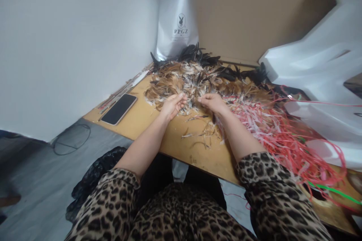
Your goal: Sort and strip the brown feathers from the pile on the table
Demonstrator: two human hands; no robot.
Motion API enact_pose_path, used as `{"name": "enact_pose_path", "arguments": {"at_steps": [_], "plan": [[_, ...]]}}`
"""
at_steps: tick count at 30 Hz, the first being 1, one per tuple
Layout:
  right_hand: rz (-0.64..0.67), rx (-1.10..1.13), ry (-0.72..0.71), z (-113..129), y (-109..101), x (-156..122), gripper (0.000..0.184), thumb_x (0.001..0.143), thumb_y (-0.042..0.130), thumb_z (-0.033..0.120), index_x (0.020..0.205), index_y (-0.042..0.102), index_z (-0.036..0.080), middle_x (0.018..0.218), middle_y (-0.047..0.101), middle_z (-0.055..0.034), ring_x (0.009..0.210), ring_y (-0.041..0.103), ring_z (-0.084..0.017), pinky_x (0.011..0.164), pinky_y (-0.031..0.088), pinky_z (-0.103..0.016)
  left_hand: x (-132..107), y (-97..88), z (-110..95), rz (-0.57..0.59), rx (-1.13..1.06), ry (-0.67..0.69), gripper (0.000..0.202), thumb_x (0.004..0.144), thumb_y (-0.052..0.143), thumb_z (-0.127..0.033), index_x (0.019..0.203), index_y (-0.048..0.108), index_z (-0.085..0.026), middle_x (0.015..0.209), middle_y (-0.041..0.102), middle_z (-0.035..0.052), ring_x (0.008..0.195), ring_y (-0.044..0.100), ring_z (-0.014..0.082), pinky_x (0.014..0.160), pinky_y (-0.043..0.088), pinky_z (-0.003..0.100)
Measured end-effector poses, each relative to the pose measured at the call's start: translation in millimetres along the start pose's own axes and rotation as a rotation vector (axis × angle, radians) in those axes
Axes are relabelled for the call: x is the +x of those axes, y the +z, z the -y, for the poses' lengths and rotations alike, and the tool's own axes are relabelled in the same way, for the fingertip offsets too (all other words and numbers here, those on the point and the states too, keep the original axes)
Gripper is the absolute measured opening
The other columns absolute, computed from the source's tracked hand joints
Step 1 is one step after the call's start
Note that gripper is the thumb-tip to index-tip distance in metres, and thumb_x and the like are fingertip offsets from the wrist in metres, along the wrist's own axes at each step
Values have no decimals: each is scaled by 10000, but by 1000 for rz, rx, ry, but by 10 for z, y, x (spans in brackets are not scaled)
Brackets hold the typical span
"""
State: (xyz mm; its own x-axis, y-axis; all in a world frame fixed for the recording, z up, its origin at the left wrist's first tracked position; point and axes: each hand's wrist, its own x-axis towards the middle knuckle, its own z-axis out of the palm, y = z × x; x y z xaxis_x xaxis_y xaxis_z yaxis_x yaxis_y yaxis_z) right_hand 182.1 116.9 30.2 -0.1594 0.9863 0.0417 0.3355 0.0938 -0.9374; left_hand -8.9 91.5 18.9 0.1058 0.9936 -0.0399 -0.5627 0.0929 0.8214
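Note:
A big heap of brown, white and black feathers point(198, 77) lies on a wooden table point(147, 118). My left hand point(173, 105) rests at the heap's near edge, fingers curled around a small tuft of feathers. My right hand point(210, 102) sits close beside it, fingers pinched on feathers at the same edge. Loose feathers point(198, 135) are scattered on the table between my forearms. Both arms come from leopard-print sleeves.
A black phone point(119, 109) lies face up at the table's left. Red and pink strips point(279, 135) spread over the right side. A white paper bag point(177, 20) stands at the back against the wall. White plastic sheeting point(319, 67) fills the right.

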Motion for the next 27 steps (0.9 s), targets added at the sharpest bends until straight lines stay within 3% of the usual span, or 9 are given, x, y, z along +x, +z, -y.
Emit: {"name": "enact_pose_path", "arguments": {"at_steps": [4, 7, 13, 17, 22, 27], "plan": [[61, 422, 144, 82, -28, -25, 335, 500, 762, 387, 688, 610, 155, 566, 579, 6, 471, 459, -77, 429, 324, -204, -2, 5, 3, 9, 36, -40, 143, 751, 628, -238, 820, 625, -113, 735, 667, 39, 581, 596, 49, 514, 439, 135], [143, 549, 169, 110, -44, -41, 333, 506, 775, 355, 711, 603, 158, 701, 639, -25, 504, 484, -73, 432, 346, -200, 5, -1, 6, 10, 32, -44, 149, 747, 633, -240, 824, 627, -113, 764, 673, 48, 598, 608, 54, 510, 444, 132], [242, 535, 114, 179, -112, -98, 272, 564, 748, 339, 698, 597, 157, 746, 657, -35, 517, 492, -70, 456, 364, -201, 23, -23, -7, -40, 4, -13, 113, 755, 622, -215, 808, 630, -116, 871, 685, 69, 647, 625, 57, 522, 456, 122], [307, 520, 99, 223, -173, -136, 268, 566, 750, 334, 674, 588, 150, 707, 654, -34, 482, 474, -61, 441, 339, -196, -5, -5, -21, 39, 42, -37, 148, 748, 630, -221, 831, 641, -99, 973, 674, 104, 725, 649, 92, 561, 480, 138], [340, 519, 72, 212, -178, -133, 262, 570, 752, 318, 674, 588, 143, 691, 653, -38, 471, 464, -59, 430, 318, -194, -64, 31, -43, 123, 125, -103, 165, 716, 660, -198, 827, 657, -76, 864, 688, 108, 694, 652, 108, 562, 483, 150], [349, 532, 81, 199, -149, -108, 252, 577, 751, 307, 676, 590, 139, 685, 654, -40, 469, 466, -59, 429, 314, -195, -80, 46, -30, 115, 170, -133, 151, 707, 668, -186, 795, 667, -63, 760, 687, 96, 619, 624, 74, 579, 480, 147]]}}
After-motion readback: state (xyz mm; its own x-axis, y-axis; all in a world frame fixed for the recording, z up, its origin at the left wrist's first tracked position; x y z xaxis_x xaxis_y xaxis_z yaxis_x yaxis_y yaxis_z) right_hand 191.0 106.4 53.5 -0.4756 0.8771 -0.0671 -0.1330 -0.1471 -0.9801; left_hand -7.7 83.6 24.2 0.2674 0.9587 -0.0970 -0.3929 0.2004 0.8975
